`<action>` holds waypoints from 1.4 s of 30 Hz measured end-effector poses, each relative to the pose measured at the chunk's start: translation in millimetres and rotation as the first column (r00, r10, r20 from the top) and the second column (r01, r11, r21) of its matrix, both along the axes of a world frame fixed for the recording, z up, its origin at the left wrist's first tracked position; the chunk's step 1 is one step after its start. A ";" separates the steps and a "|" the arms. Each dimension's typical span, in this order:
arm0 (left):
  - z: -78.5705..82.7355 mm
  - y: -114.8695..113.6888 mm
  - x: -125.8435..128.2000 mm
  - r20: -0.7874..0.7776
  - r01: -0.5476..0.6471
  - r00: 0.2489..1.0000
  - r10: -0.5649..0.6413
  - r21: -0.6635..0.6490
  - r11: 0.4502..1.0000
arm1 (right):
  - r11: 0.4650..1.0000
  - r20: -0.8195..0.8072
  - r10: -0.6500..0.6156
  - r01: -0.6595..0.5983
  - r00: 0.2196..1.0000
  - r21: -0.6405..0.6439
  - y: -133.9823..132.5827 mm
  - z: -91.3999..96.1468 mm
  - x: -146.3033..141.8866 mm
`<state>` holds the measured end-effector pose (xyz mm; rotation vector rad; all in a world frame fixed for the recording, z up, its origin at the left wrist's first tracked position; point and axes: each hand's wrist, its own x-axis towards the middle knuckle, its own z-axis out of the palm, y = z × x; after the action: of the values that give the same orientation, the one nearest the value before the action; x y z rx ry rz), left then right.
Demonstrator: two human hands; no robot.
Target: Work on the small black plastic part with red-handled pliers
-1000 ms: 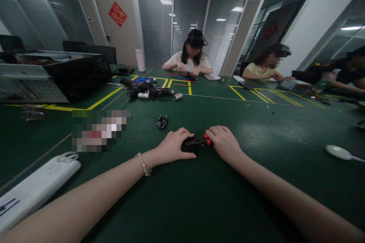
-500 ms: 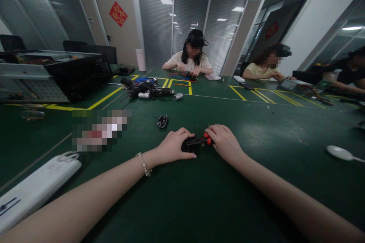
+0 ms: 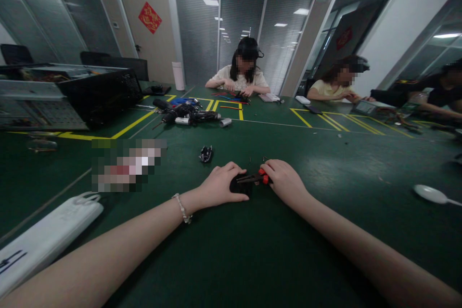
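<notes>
My left hand [image 3: 222, 184], with a bracelet [image 3: 182, 209] at the wrist, is closed around a small black part [image 3: 240, 187] on the green table. My right hand [image 3: 287, 180] grips red-handled pliers [image 3: 257, 178]. Their dark jaws point left and lie over the black part; whether they touch it or pinch anything, I cannot tell. A couple of small screws [image 3: 250, 159] rest just beyond my hands. Farther off to the left sits a small black piece with silvery edges [image 3: 205, 154].
An opened computer case [image 3: 101, 94] stands far left. Dark tools and cables [image 3: 184, 113] lie beyond my hands, beside a silver cylinder [image 3: 225, 122]. A long white object [image 3: 54, 236] is at my left, a white spoon [image 3: 429, 193] at right. Across the table a person [image 3: 238, 74] works.
The pliers' jaws have shifted slightly over the black part, and my right hand has dipped a little. My left hand stays in place.
</notes>
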<state>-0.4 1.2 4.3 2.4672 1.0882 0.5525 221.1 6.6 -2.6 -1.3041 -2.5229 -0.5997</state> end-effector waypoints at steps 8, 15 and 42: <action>2.0 -1.1 0.8 -0.009 -0.003 1.000 0.003 -0.002 1.000 | 1.000 0.032 0.012 -0.013 0.999 0.017 -0.2 1.0 -2.1; 1.1 0.0 -0.2 -0.004 -0.001 1.000 0.001 -0.007 1.000 | 1.000 0.045 0.003 -0.003 0.999 0.003 -0.5 0.3 -2.1; -0.9 1.2 -0.1 -0.008 0.008 1.000 -0.008 0.015 1.000 | 1.000 0.046 -0.015 0.016 0.999 -0.022 0.1 2.8 -2.6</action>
<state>-0.5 2.4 3.4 2.4879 1.0805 0.5513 218.5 6.6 0.2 -1.3331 -2.5652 -0.6134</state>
